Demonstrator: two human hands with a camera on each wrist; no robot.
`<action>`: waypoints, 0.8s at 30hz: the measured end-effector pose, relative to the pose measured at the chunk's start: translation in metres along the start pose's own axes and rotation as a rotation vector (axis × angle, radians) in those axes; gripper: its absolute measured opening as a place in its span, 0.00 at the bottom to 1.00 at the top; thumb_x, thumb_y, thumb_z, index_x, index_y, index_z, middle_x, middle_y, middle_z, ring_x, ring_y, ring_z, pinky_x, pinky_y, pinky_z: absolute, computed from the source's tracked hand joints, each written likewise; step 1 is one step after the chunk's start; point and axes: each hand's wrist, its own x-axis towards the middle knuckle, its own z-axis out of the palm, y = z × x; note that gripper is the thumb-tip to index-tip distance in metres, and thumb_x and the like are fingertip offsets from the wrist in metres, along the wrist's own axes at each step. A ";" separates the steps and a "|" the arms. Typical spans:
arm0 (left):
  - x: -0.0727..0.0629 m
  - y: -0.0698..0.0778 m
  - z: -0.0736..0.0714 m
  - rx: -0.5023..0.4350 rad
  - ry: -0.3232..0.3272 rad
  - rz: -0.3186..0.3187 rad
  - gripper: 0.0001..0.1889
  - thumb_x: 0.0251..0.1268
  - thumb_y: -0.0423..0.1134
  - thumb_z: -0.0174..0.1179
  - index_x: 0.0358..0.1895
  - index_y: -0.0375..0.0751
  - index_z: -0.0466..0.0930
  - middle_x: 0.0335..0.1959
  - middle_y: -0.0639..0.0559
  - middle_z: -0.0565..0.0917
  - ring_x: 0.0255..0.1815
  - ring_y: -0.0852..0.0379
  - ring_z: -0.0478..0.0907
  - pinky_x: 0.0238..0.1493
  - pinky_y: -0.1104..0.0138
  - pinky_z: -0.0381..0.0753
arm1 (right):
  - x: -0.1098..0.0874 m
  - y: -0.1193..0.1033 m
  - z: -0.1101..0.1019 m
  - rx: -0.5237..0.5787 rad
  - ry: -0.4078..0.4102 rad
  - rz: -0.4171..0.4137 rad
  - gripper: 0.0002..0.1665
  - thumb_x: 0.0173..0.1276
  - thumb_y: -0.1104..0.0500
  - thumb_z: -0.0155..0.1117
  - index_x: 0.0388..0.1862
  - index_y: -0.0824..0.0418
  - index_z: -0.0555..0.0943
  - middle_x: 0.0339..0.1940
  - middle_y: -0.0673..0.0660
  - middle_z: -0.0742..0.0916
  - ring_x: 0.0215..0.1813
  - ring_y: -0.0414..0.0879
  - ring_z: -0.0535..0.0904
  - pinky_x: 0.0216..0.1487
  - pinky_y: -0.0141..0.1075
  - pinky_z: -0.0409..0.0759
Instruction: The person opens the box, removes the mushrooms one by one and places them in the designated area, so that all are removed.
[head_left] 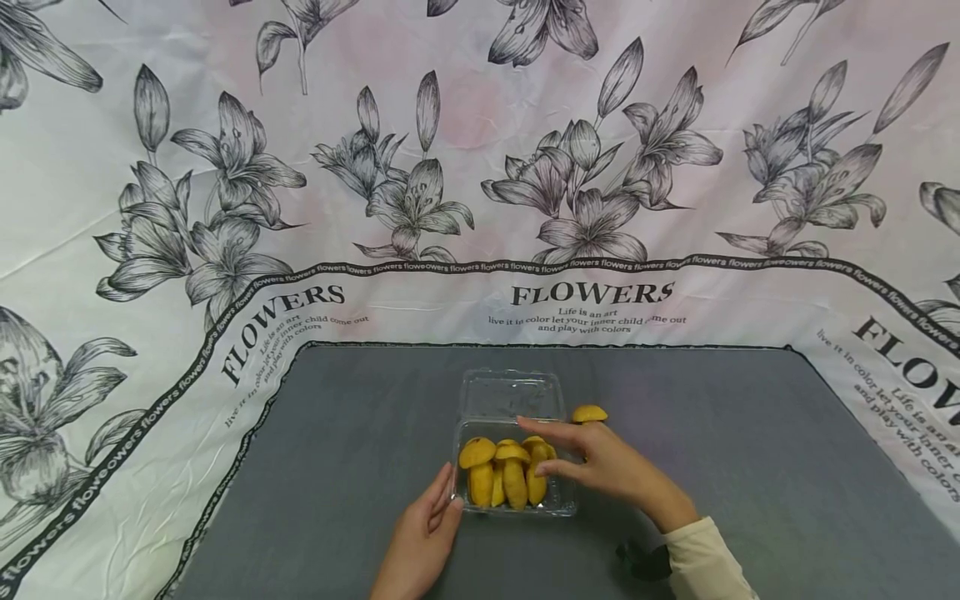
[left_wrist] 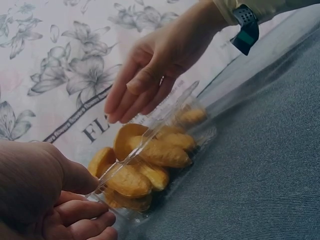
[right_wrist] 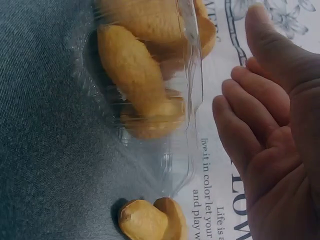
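Several yellow mushrooms (head_left: 514,483) lie side by side in a clear plastic clamshell box (head_left: 564,500), its lid (head_left: 512,396) folded back. At the box's near left corner, my left hand (head_left: 420,537) pinches the rim between thumb and fingers, as the left wrist view shows. My right hand (head_left: 615,467) hovers over the box's right side, thumb and fingers spread apart and holding nothing. Seen from the right wrist, the palm (right_wrist: 275,165) faces the box wall. One more mushroom (head_left: 589,413) lies outside, just beyond the right hand; its stem shows in the right wrist view.
A grey cloth (head_left: 360,450) covers the table. White fabric printed with flowers and lettering (head_left: 592,293) borders it at the back and sides. On the right wrist sits a black band (left_wrist: 245,37).
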 end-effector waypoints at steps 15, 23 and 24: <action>0.002 -0.004 0.001 0.006 0.005 0.022 0.33 0.83 0.39 0.58 0.81 0.27 0.59 0.78 0.33 0.67 0.77 0.39 0.68 0.68 0.58 0.79 | 0.014 0.001 0.013 -0.072 -0.077 -0.009 0.39 0.77 0.48 0.69 0.80 0.61 0.72 0.77 0.57 0.78 0.66 0.50 0.84 0.62 0.48 0.87; 0.002 -0.004 -0.001 0.001 0.003 0.005 0.33 0.84 0.39 0.58 0.82 0.28 0.59 0.79 0.32 0.66 0.78 0.39 0.67 0.68 0.58 0.79 | 0.020 0.005 0.017 -0.123 -0.106 0.011 0.36 0.78 0.52 0.68 0.80 0.61 0.72 0.73 0.58 0.82 0.27 0.34 0.75 0.36 0.31 0.80; 0.002 -0.004 -0.001 0.005 0.005 -0.003 0.33 0.84 0.39 0.58 0.82 0.29 0.59 0.79 0.33 0.66 0.78 0.39 0.67 0.68 0.58 0.79 | 0.021 0.005 0.017 -0.121 -0.105 0.012 0.35 0.78 0.53 0.68 0.80 0.61 0.72 0.72 0.58 0.83 0.25 0.34 0.74 0.35 0.30 0.79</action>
